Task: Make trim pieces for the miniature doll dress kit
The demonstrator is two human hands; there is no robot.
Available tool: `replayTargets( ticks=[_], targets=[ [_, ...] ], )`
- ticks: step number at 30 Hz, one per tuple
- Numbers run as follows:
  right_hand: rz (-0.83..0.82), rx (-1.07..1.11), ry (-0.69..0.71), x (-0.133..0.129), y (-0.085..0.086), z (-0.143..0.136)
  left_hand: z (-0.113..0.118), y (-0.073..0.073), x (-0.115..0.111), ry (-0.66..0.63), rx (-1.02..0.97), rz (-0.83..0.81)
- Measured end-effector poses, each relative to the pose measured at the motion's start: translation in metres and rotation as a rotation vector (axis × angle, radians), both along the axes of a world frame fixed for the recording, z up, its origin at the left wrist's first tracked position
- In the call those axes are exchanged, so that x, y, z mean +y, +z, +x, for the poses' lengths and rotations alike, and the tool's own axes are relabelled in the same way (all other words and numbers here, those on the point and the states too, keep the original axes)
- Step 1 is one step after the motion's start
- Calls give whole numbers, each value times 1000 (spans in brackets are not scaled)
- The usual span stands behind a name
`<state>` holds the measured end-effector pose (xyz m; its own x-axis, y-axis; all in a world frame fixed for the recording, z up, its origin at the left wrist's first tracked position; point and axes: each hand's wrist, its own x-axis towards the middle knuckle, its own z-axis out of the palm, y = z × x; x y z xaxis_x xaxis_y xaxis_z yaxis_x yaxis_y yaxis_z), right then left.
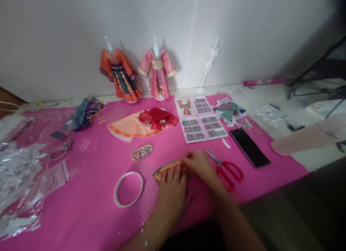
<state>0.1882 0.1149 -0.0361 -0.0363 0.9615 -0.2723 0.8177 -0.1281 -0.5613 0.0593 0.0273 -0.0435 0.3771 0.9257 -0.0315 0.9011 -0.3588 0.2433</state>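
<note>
A curved piece of orange patterned fabric (160,172) with a dark border and a row of pale dots along its top edge lies on the pink mat (89,207). My left hand (173,188) is spread flat over the fabric, fingers pointing away from me. At the right end of the dotted edge, my right hand (198,164) has its fingertips pinched together; whatever is between them is too small to make out. Red-handled scissors (227,170) lie right of my right hand. A roll of white tape (116,191) and an oval tray of colourful beads (142,152) sit to the left.
Two dressed doll forms (119,72) (157,69) and a bare white one (211,62) stand by the wall. Before them are peach fabric (127,125), red pieces (158,117) and an instruction sheet (200,117). A phone (250,148) lies right; plastic bags (18,171) lie left. Someone's limb (305,137) reaches in.
</note>
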Motion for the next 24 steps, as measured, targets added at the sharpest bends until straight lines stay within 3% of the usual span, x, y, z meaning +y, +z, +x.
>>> replayTargets(
  ticks=[24],
  targets=[
    [12,8,21,-1,3,0,-2,-3,3,-39,-51,8]
  ],
)
